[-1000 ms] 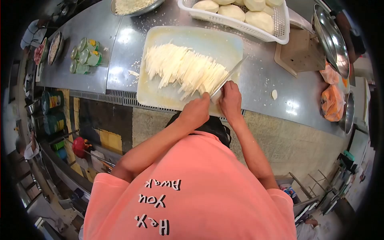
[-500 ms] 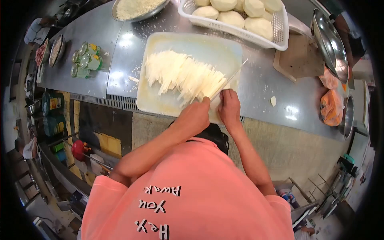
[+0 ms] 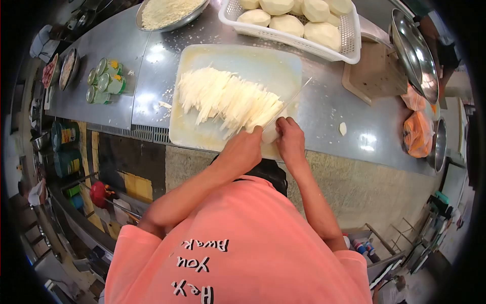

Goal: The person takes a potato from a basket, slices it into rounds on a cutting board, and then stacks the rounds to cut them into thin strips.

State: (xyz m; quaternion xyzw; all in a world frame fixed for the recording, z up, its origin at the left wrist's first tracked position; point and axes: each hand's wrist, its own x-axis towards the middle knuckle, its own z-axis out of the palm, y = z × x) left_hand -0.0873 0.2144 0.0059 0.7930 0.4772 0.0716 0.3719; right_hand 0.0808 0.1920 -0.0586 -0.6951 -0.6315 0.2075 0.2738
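Note:
My left hand (image 3: 244, 148) is closed round the handle end of a kitchen knife (image 3: 296, 95), whose thin blade slants up and to the right over a pale cutting board (image 3: 240, 55). Right of the blade, my right hand (image 3: 290, 142) has its fingers bent onto a pale peeled potato piece (image 3: 270, 133), mostly covered by the fingers and knife. Against the blade's left side lies a wide pile of cut potato strips (image 3: 228, 99), fanned across the board. The knife handle is hidden in my left hand.
Behind the board stands a white basket (image 3: 288, 36) of peeled potatoes beside a bowl of pale shreds (image 3: 171, 12). Several jars (image 3: 107, 81) are at left. A wooden block (image 3: 377, 76), steel bowl (image 3: 412, 55) and orange bag (image 3: 418, 136) stand right; a small pale slice (image 3: 342, 128) lies nearer.
The whole view has shifted slightly. My right hand has drawn a little toward me and away from the blade, so more of the potato piece shows. My left hand keeps the knife.

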